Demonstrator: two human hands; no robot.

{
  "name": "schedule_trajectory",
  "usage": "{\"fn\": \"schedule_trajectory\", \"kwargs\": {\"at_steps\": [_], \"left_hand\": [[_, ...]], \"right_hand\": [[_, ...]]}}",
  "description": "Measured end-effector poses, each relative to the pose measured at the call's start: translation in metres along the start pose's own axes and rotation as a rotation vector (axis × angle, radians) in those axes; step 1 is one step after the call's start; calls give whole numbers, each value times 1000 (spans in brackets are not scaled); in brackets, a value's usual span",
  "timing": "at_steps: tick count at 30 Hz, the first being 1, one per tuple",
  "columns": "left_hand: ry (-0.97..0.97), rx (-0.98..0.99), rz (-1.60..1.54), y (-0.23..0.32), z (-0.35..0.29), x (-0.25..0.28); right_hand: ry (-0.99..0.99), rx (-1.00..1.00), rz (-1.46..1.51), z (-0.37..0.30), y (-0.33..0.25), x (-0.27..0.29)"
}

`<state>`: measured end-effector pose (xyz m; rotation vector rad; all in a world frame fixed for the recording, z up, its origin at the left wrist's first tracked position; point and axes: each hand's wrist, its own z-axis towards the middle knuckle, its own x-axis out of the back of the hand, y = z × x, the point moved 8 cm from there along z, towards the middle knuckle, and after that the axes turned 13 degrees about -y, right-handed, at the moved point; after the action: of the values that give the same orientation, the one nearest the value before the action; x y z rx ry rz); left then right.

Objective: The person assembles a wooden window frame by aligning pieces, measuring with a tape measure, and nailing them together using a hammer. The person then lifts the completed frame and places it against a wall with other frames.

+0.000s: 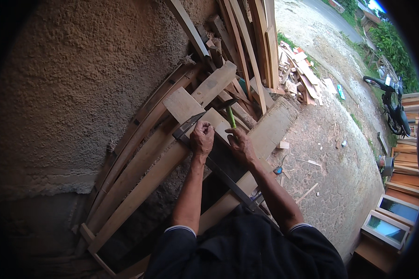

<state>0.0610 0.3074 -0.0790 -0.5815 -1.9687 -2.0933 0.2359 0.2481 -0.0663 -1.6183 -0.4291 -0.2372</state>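
Leaning over a wooden frame (139,195), with a rough wall (93,88) at left and littered ground (330,153) at right. Facing upright planks (268,46) and piled offcuts (305,76) beyond the frame's far end. Having a dark bar clamp (228,180) slanting toward the right edge, in the way. Gripping a green-handled hammer (231,117) in the right hand (240,143), above that far end; curling the left hand (202,138) by the clamp, cannot tell around what.

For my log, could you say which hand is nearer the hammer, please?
The right hand, holding the hammer; the left hand is left of it, by the clamp.
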Motion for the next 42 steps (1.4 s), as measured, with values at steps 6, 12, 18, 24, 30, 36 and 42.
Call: {"fn": "schedule_trajectory", "kwargs": {"at_steps": [6, 12, 18, 24, 30, 36, 42], "left_hand": [[99, -133, 424, 3, 12, 2], [104, -124, 588, 3, 16, -5], [107, -101, 592, 2, 17, -6], [112, -119, 622, 11, 13, -7], [117, -140, 584, 10, 12, -7], [79, -134, 559, 6, 14, -9], [144, -197, 506, 9, 10, -8]], "right_hand": [[-10, -75, 63, -26, 24, 5], [-11, -161, 48, -40, 31, 14], [-31, -102, 19, -44, 22, 19], [-38, 65, -186, -31, 4, 13], [-218, 13, -428, -21, -9, 2], [-299, -44, -539, -22, -22, 1], [-225, 62, -547, -24, -39, 7]]}}
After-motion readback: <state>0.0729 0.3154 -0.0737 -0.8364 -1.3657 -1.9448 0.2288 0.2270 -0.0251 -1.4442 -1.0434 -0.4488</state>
